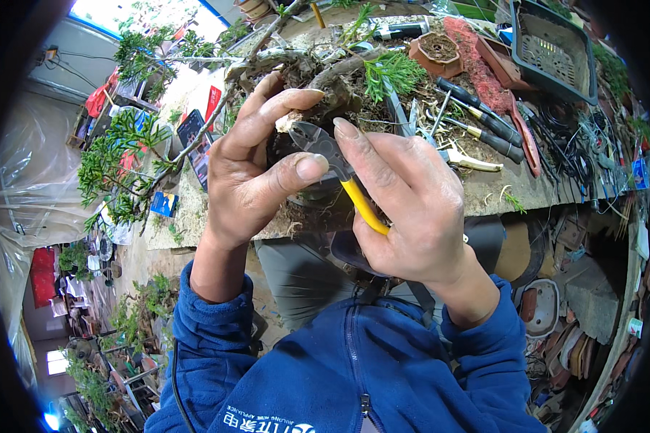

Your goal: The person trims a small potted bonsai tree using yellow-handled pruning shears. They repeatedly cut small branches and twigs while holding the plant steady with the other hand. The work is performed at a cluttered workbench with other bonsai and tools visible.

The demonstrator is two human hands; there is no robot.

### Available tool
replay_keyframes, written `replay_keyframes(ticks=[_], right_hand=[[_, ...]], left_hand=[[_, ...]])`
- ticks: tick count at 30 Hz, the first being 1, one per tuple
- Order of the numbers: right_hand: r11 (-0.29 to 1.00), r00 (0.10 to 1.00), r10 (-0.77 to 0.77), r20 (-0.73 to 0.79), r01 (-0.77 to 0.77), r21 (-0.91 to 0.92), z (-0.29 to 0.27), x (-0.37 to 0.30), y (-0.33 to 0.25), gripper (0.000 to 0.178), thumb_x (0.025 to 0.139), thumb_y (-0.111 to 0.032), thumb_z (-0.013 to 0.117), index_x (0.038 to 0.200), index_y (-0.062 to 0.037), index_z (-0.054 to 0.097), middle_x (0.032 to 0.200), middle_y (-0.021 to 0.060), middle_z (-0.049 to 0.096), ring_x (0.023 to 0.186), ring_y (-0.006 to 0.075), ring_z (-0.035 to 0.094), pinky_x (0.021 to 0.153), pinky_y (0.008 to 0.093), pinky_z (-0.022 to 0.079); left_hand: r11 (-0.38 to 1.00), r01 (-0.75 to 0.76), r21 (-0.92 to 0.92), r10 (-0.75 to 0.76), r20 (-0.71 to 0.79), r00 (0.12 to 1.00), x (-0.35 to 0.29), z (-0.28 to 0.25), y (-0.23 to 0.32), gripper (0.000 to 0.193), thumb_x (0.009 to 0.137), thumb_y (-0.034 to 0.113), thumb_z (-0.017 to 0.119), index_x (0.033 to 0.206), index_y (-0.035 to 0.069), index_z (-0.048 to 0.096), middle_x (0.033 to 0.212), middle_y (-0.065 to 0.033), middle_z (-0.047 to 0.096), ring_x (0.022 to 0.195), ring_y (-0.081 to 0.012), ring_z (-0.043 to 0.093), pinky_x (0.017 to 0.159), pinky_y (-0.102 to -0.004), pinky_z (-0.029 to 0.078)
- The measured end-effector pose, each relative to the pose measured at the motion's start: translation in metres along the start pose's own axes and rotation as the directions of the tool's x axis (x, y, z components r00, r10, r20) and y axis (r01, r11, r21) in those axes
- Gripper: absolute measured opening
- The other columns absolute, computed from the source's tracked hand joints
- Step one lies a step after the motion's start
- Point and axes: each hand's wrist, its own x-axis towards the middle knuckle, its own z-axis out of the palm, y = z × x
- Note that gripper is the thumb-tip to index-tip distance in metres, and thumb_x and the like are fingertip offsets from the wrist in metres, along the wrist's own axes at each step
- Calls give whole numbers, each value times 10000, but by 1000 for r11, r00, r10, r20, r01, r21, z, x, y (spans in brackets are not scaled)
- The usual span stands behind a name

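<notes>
My left hand (242, 169) is curled around the gnarled trunk of a small juniper tree (343, 70), its fingers behind the wood and its thumb toward me. In my right hand (422, 198) is a pair of yellow-handled cutting pliers (363, 205). Their dark metal jaws point up and left, against or very near a pale, stripped stub of wood (287, 121) beside my left fingers. My right index finger rests along the plier head. Green branches (123, 148) spread out to the left. The pot or root base under the trunk is mostly hidden by my hands.
On the worktable to the right lie screwdriver-like tools (484, 133), a red brush (527, 141) and tangled black wire (567, 148). A brown pot (437, 55) and a dark plastic tray (554, 50) stand farther back. A phone (190, 133) leans at the left.
</notes>
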Motion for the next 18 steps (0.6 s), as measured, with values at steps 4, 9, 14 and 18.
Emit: replay_keyframes(ticks=[4, 9, 14, 18], right_hand=[[999, 999, -42, 3, 42, -7, -2, 3, 5, 762, 641, 79, 693, 1399, 6, 688, 1099, 166, 708, 832, 339, 656, 733, 425, 538], [998, 998, -58, 6, 58, -10, -3, 3, 8, 750, 651, 77, 719, 1396, -7, 695, 1092, 159, 707, 809, 332, 653, 710, 417, 533], [997, 997, -81, 3, 81, 11, -2, 6, 13, 738, 659, 88, 733, 1390, -9, 700, 1085, 155, 705, 805, 327, 654, 708, 412, 535], [994, 994, -108, 24, 108, 29, -4, 10, 18, 714, 671, 87, 736, 1379, -8, 707, 1078, 154, 704, 809, 327, 658, 710, 417, 541]], left_hand=[[996, -49, 71, 48, 15, 999, 1, -1, 1, 677, 807, 222, 918, 1380, -50, 683, 1429, -147, 664, 1531, -312, 399, 1285, -452, 234], [998, -29, 52, 30, -18, 999, 0, 2, 1, 668, 810, 223, 910, 1377, -50, 685, 1405, -154, 682, 1529, -325, 409, 1295, -469, 217], [995, -50, 85, 51, -1, 999, 1, 1, 1, 636, 822, 199, 897, 1373, -44, 691, 1407, -148, 685, 1526, -328, 418, 1299, -474, 208], [997, -32, 72, 33, -13, 999, 0, 2, 2, 605, 834, 193, 889, 1357, -46, 699, 1394, -141, 693, 1511, -321, 437, 1293, -475, 219]])
